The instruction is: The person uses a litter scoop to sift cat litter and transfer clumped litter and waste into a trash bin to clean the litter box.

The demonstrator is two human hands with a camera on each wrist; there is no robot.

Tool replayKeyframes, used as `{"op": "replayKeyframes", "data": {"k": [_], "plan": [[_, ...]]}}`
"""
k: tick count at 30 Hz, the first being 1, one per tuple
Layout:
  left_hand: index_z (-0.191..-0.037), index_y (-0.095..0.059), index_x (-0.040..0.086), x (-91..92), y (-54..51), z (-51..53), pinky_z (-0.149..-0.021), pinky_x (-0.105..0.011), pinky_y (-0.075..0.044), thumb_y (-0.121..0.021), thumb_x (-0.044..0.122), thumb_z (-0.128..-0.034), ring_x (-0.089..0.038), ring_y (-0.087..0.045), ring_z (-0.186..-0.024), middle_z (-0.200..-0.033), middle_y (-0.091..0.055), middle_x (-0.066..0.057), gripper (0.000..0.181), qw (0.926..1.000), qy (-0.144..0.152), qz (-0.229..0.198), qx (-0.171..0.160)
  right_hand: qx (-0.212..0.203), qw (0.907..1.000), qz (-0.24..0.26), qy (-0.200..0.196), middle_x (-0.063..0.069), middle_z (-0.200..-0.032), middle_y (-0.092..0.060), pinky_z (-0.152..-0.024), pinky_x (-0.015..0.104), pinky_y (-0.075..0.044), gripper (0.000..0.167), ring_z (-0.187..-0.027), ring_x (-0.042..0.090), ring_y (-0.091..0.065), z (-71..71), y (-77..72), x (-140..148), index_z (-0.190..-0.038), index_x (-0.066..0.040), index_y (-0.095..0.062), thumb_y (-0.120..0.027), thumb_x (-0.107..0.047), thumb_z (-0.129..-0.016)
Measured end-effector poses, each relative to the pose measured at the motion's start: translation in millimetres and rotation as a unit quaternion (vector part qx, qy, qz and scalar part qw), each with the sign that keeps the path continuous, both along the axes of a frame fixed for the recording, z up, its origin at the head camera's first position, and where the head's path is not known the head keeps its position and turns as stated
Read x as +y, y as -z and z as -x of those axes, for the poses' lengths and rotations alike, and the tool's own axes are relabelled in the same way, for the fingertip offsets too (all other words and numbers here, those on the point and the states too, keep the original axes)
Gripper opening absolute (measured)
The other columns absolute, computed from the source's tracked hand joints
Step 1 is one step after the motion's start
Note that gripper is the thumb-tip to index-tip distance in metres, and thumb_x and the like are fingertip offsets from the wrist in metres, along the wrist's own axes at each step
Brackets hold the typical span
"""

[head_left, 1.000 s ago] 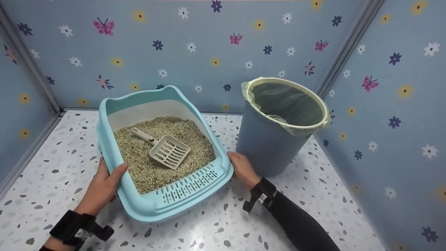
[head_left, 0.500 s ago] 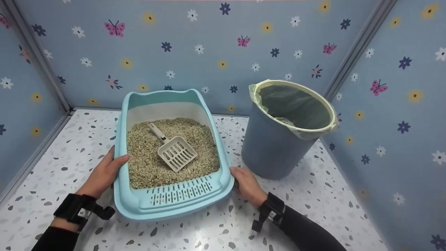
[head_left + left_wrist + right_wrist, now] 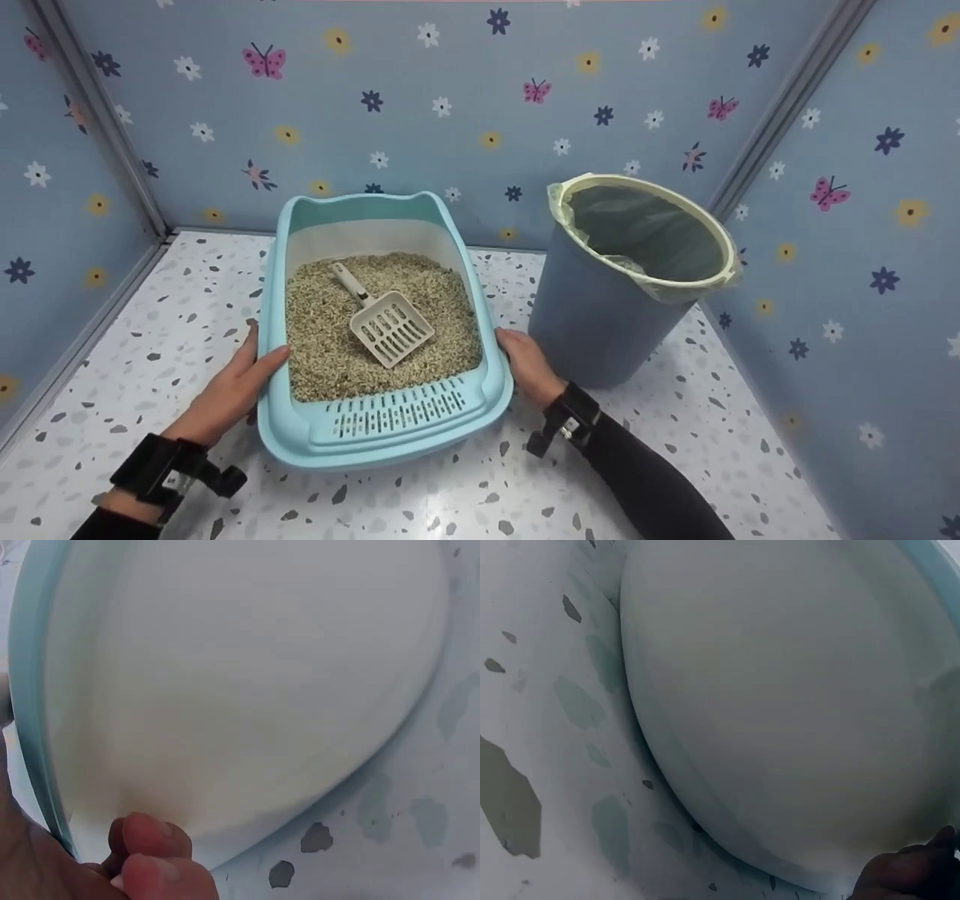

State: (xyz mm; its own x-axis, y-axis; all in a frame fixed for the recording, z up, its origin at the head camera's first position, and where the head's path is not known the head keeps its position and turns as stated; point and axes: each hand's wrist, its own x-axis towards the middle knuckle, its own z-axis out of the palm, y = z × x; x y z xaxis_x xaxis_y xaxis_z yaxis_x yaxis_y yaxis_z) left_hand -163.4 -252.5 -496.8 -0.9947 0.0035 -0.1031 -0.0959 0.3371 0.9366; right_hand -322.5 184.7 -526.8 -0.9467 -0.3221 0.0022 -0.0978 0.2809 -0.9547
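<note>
In the head view, a light-blue cat litter box (image 3: 386,450) with a white lower wall rests on the floor, filled with tan granular litter (image 3: 322,375). On the litter lies a beige slotted litter scoop (image 3: 391,328), handle toward the back left. My left hand (image 3: 229,394) grips the box's left rim near the front, thumb on top. Curled fingertips (image 3: 169,874) show under that rim, by the white wall, in the left wrist view. At the front right corner, my right hand (image 3: 531,367) grips the rim; its fingers are mostly hidden, with dark fingertips (image 3: 907,874) low in the right wrist view.
A blue-grey trash bin (image 3: 592,322) with a cream rim and a thin liner bag stands close to the box's right. Flower-patterned panels (image 3: 420,142) enclose the back and both sides. The speckled white floor (image 3: 480,495) spreads in front.
The litter box has turned clockwise, its back end swinging right, and now sits nearly square to the back panel. Both hands stay on its rim. The scoop has turned along with the box.
</note>
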Motion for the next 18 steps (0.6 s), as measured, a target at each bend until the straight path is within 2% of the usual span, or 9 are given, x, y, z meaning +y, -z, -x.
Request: {"op": "replayKeyframes", "data": {"k": [1,3,5,6,8,9,11,15,18], "plan": [[-0.174,0.023,0.025,0.1,0.3,0.8,-0.082,-0.043,-0.061,-0.042,0.061,-0.1169,-0.042,-0.069,-0.101,-0.181,-0.005,-0.031,0.094,1.0,-0.002,0.006,0.0,0.003,1.0,-0.003,0.0,0.008,-0.1,-0.073,-0.099,0.036,-0.053,0.047,-0.101,0.026,-0.068,0.1,0.2,0,-0.108,-0.01,-0.081,-0.046,-0.039,-0.119],[-0.174,0.021,0.023,-0.3,0.8,3.9,-0.087,-0.042,-0.061,-0.043,0.061,-0.1169,-0.041,-0.069,-0.107,-0.182,-0.004,-0.031,0.094,1.0,-0.005,0.005,0.004,0.008,0.9999,0.0,-0.007,0.011,-0.104,-0.073,-0.103,0.041,-0.052,0.048,-0.104,0.029,-0.067,-4.7,-3.3,1,-0.114,-0.005,-0.08,-0.044,-0.036,-0.12],[-0.175,0.019,0.022,-0.8,0.8,8.5,-0.121,-0.053,-0.046,-0.043,0.058,-0.1179,-0.048,-0.05,-0.147,-0.182,0.017,-0.021,0.092,0.9999,0.004,0.0,0.013,0.015,0.9998,-0.009,-0.007,0.012,-0.11,-0.072,-0.107,0.042,-0.05,0.047,-0.109,0.028,-0.066,-16.5,-14.1,0,-0.121,0.0,-0.078,-0.043,-0.031,-0.12],[-0.176,0.016,0.023,-0.9,1.4,10.5,-0.121,-0.055,-0.046,-0.044,0.056,-0.1182,-0.049,-0.05,-0.146,-0.183,0.014,-0.02,0.09,0.9998,0.007,-0.004,0.021,0.019,0.9997,-0.007,-0.012,0.014,-0.112,-0.072,-0.109,0.043,-0.049,0.048,-0.111,0.028,-0.066,-20.0,-15.1,1,-0.125,0.002,-0.077,-0.042,-0.03,-0.121],[-0.178,0.012,0.027,-2.0,2.1,16.0,-0.133,-0.066,-0.018,-0.046,0.05,-0.1194,-0.049,-0.017,-0.166,-0.184,0.016,-0.014,0.086,0.9988,0.021,-0.029,0.034,0.026,0.9996,-0.009,-0.011,0.013,-0.117,-0.072,-0.11,0.042,-0.049,0.047,-0.114,0.025,-0.066,-26.2,-14.9,2,-0.13,0.004,-0.075,-0.041,-0.029,-0.121],[-0.178,0.011,0.028,-2.8,2.2,18.7,-0.132,-0.069,-0.004,-0.047,0.047,-0.1197,-0.046,0.001,-0.168,-0.184,0.017,-0.012,0.084,0.998,0.028,-0.041,0.039,0.027,0.9996,-0.009,-0.01,0.012,-0.118,-0.073,-0.11,0.041,-0.049,0.047,-0.115,0.023,-0.066,-29.9,-14.9,3,-0.133,0.003,-0.075,-0.041,-0.028,-0.122],[-0.179,0.008,0.028,-4.6,3.1,24.4,-0.132,-0.071,-0.007,-0.047,0.044,-0.1201,-0.049,-0.001,-0.168,-0.185,0.013,-0.012,0.082,0.9966,0.041,-0.054,0.046,0.026,0.9996,-0.001,-0.013,0.013,-0.118,-0.074,-0.109,0.039,-0.049,0.047,-0.114,0.022,-0.066,-36.2,-15.1,5,-0.133,0.004,-0.074,-0.041,-0.027,-0.122],[-0.179,0.008,0.027,-8.4,3.1,33.8,-0.131,-0.073,-0.006,-0.046,0.047,-0.1195,-0.049,0.002,-0.168,-0.185,0.013,-0.013,0.083,0.9966,0.049,-0.059,0.03,0.007,0.9995,0.025,-0.015,0.009,-0.108,-0.075,-0.098,0.033,-0.053,0.046,-0.103,0.018,-0.069,-48.2,-13.8,8,-0.13,0.004,-0.075,-0.043,-0.029,-0.121],[-0.179,0.008,0.029,-8.3,3.7,40.5,-0.132,-0.072,-0.008,-0.044,0.051,-0.1192,-0.052,-0.007,-0.167,-0.185,0.011,-0.015,0.082,0.9965,0.056,-0.06,0.016,-0.014,0.9989,0.043,-0.015,0.006,-0.101,-0.073,-0.09,0.03,-0.057,0.047,-0.095,0.016,-0.07,-55.8,-12.6,12,-0.127,0.006,-0.073,-0.045,-0.031,-0.121]]}}
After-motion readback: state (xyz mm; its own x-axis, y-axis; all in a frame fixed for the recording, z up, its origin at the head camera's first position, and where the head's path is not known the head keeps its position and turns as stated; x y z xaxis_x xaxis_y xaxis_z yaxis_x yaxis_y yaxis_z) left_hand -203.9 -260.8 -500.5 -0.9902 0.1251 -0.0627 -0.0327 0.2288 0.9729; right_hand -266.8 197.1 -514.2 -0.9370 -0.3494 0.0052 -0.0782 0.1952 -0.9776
